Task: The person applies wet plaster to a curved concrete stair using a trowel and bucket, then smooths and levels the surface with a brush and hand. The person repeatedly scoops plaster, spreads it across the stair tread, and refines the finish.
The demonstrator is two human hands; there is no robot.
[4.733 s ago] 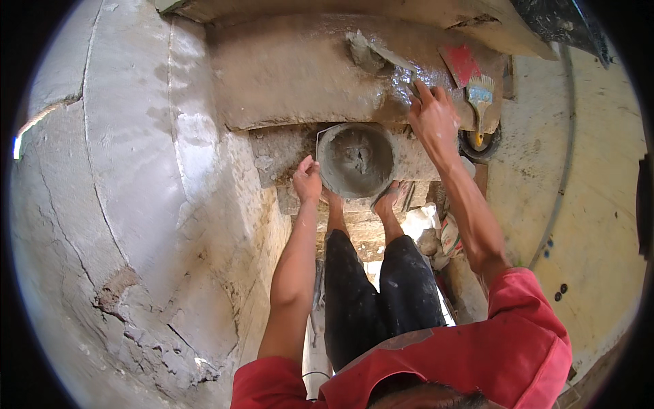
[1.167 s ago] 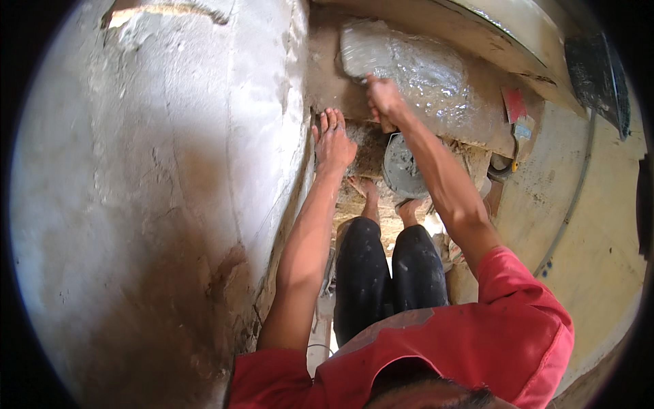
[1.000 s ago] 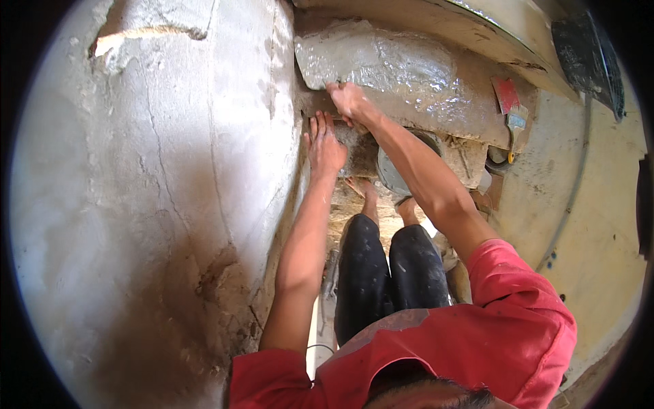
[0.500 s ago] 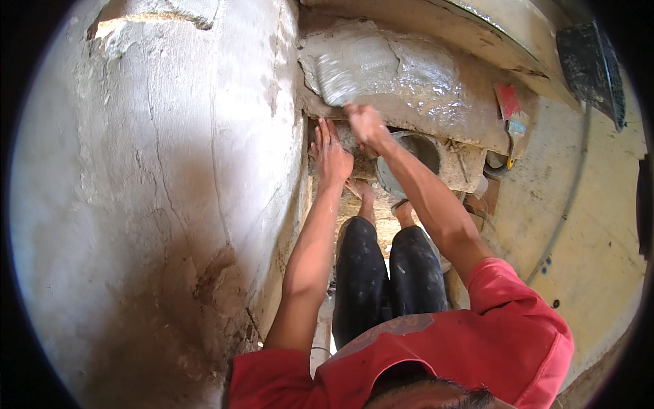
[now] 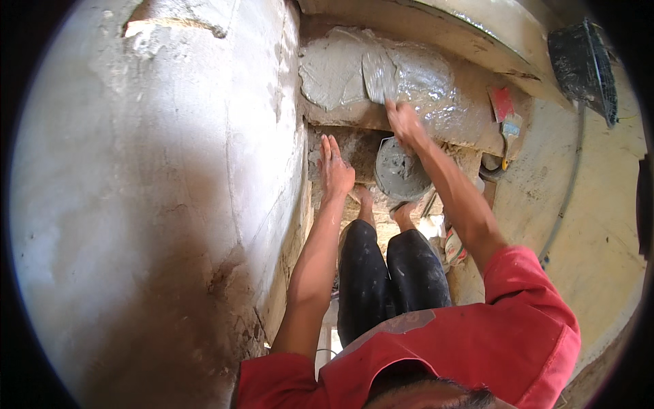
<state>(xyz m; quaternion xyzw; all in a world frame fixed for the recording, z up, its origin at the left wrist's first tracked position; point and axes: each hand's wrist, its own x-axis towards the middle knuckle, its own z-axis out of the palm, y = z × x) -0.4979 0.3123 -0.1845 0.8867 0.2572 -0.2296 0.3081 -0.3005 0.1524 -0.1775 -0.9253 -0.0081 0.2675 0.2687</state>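
My right hand (image 5: 406, 127) is closed round the handle of a trowel (image 5: 379, 76). The mortar-smeared blade, slightly blurred, lies on the ledge between thick grey mortar (image 5: 332, 68) on the left and a wet, shiny stretch (image 5: 428, 78) on the right. Lower and to the left, my left hand (image 5: 336, 167) has its fingers stretched out, with nothing in it. It is beside the white wall (image 5: 266, 163); whether it touches anything there I cannot tell. A bucket of grey mortar (image 5: 402, 170) stands below my right hand, near my feet.
A paintbrush (image 5: 511, 129) and a flat red piece (image 5: 501, 103) lie at the ledge's right end. Farther right a black, mortar-stained container (image 5: 581, 68) stands by a grey hose or cable (image 5: 571, 177) on the yellowish floor (image 5: 599, 211). A raised curved edge (image 5: 490, 37) bounds the ledge behind.
My right hand and the trowel have moved right along the ledge, uncovering smooth mortar on the left. My left hand has drawn back slightly toward me. More of the bucket's mortar now shows.
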